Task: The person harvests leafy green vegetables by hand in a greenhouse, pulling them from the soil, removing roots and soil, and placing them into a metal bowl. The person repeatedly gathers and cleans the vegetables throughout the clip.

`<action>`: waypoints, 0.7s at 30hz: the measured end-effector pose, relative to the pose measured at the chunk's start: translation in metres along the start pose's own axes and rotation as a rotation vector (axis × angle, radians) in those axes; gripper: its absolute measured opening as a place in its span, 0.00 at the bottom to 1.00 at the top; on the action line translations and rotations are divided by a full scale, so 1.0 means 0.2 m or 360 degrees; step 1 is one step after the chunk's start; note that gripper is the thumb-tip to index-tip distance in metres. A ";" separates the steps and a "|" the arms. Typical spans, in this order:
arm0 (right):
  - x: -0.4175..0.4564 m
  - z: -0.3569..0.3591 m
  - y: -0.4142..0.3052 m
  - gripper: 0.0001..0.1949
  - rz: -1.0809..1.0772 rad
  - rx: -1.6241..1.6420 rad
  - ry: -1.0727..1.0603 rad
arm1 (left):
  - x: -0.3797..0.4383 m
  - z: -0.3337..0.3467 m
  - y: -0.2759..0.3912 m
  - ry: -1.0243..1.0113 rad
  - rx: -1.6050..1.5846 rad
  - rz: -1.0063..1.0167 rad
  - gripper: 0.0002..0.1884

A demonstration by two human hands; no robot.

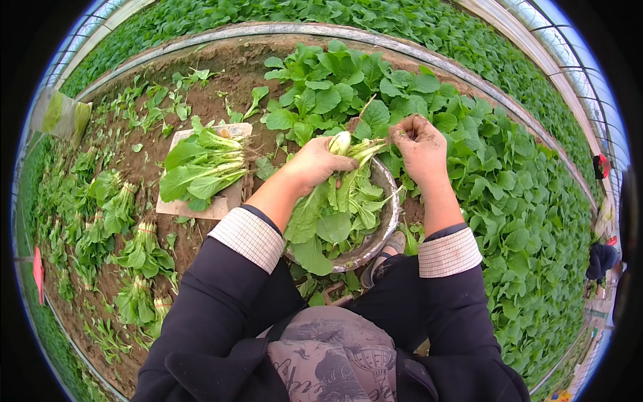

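Note:
My left hand [321,163] grips several leafy green plants [346,186] by their pale stems, with the leaves hanging down over a round metal basin [392,201]. At the root end of these plants, the soil-stained fingers of my right hand [419,145] are curled and pinched together on the thin roots. A thin root with soil on it sticks up beyond the stems. Loose green leaves [369,211] lie inside the basin, partly covered by the held plants. To the left, a pile of uprooted greens [206,163] rests on a flat board [226,206], roots pointing right.
Tied bunches of greens [145,246] lie on the bare soil [196,241] at left. Growing greens [517,216] stand densely at right and ahead. A pale border strip [321,31] curves across the far side. Another person [602,261] is at the far right.

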State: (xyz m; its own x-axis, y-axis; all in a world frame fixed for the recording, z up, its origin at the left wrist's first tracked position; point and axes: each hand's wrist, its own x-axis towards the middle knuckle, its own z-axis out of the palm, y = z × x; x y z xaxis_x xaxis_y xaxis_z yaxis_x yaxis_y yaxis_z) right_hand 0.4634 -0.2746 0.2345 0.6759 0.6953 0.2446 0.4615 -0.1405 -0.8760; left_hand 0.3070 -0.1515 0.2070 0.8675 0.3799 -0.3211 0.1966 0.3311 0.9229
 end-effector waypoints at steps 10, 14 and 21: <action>-0.02 0.07 -0.01 0.14 0.0265 0.0432 -0.0562 | 0.00 -0.01 -0.01 -0.0099 -0.0344 0.0097 0.15; -0.01 0.04 0.01 0.13 -0.0107 -0.0431 -0.0403 | 0.02 -0.04 -0.01 0.0153 0.0113 0.0296 0.23; -0.05 0.19 -0.04 0.16 0.0274 0.0506 -0.0460 | 0.00 0.02 -0.01 0.0083 -0.0196 0.0260 0.20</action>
State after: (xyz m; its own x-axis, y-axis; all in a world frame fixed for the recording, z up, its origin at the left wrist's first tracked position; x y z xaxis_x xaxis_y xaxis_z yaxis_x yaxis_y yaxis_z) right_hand 0.4309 -0.2537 0.2227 0.5186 0.8550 -0.0021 0.1266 -0.0792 -0.9888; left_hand 0.3088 -0.1546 0.2066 0.8577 0.4805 -0.1831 -0.0047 0.3634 0.9316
